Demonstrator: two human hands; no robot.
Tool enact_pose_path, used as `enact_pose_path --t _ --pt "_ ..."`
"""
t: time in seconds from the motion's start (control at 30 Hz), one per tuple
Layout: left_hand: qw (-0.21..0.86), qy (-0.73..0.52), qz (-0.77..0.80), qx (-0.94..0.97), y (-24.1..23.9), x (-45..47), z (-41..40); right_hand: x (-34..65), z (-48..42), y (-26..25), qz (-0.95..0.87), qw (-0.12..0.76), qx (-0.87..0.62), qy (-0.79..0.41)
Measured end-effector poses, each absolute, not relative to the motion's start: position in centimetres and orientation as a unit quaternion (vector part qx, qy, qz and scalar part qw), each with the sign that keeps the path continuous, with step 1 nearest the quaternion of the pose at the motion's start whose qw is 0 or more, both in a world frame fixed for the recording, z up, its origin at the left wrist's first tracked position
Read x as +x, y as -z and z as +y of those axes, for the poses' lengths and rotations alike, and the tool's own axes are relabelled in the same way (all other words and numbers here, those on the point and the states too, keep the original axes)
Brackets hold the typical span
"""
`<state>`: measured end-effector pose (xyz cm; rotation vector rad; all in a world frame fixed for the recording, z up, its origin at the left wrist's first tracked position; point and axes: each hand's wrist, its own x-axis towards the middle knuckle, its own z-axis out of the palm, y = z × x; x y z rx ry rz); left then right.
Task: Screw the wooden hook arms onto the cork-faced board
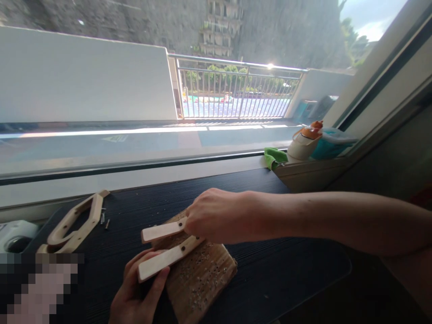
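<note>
My right hand (216,217) is closed around the far end of a forked pale wooden piece (165,247) whose two arms point left. My left hand (137,290) grips the lower arm of that same piece from below, thumb along its underside. The piece rests over a worn wooden board (202,279) pitted with small holes and dusted with shavings, lying on the dark ribbed mat (270,270).
A second curved wooden frame (76,222) lies at the left of the mat with a few small screws (104,220) beside it. A white device (15,234) sits far left. On the sill at right are a green cloth (275,157) and a white-and-orange container (303,141).
</note>
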<state>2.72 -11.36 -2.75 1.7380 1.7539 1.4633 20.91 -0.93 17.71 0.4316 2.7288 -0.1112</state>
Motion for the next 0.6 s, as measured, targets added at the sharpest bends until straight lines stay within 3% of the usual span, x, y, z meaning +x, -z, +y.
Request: enact_pose_path --t 0.37,0.6 --pt "0.148 -0.495 0.621 0.589 3.0 2.4 -11.4 21.0 0.1 -15.5 0.948 0.139 0.284 0.044" --pt "0.151 -0.508 0.616 0.582 2.5 2.7 -11.5 20.8 -0.6 -17.3 0.968 0.155 0.199 0.020"
